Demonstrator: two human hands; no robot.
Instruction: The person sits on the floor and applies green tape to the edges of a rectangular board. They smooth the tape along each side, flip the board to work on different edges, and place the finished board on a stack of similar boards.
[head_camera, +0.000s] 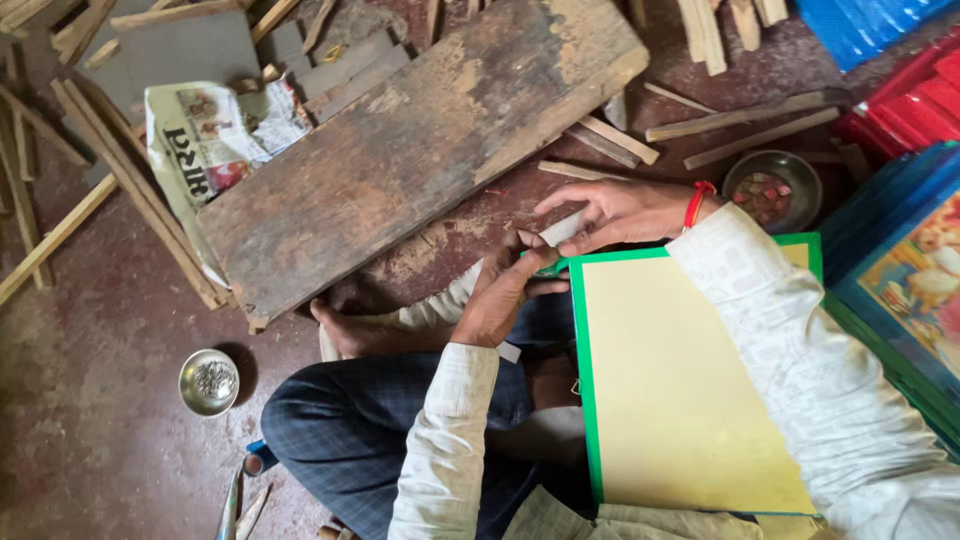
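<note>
A rectangular frame (690, 390) with a green border and a pale yellow back lies across my lap. My left hand (505, 295) is closed on the frame's upper left corner, fingers curled around the green edge. Just beyond that corner my right hand (615, 212), a red thread on its wrist, pinches a small pale piece between fingertips, right at the green edge. What sits under the fingers at the corner is hidden.
A big worn wooden plank (420, 150) lies ahead over a newspaper (210, 140), with thin wooden strips (745, 120) scattered around. Small steel bowls sit by my left knee (208, 381) and beyond the frame (772, 190). Stacked framed pictures (900, 260) fill the right side.
</note>
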